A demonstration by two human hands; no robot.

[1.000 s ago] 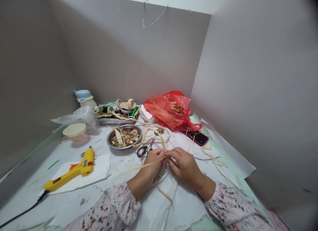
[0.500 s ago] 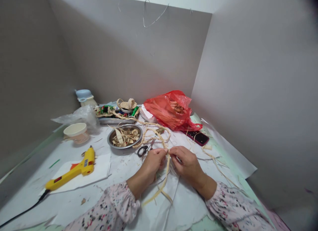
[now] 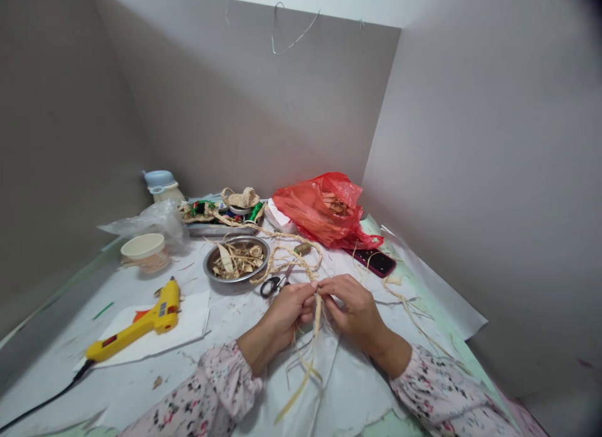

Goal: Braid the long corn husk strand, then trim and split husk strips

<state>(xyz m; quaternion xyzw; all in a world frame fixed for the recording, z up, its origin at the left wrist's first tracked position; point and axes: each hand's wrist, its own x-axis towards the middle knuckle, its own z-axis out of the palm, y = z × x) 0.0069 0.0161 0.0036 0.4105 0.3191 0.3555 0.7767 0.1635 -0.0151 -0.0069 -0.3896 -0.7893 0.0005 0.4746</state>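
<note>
A long pale straw braid curves over the table and ends between my two hands. My left hand pinches the braid's near end from the left, fingers curled. Fingertip to fingertip with it, my right hand pinches the same end from the right. Loose straw strands hang down from the pinch toward me. Just beyond my left hand lie black-handled scissors, their blades partly hidden. A steel bowl of straw scraps stands to the left of the braid.
At left a yellow glue gun rests on folded paper, its cord trailing off. Behind it stand a cream cup and a blue-lidded bottle. Further back are a metal tray and a red plastic bag. A phone lies right.
The hanging strands have shifted and straightened below my hands. My fingers have moved slightly at the braid's end, both still pinching it. The other things stay where they were.
</note>
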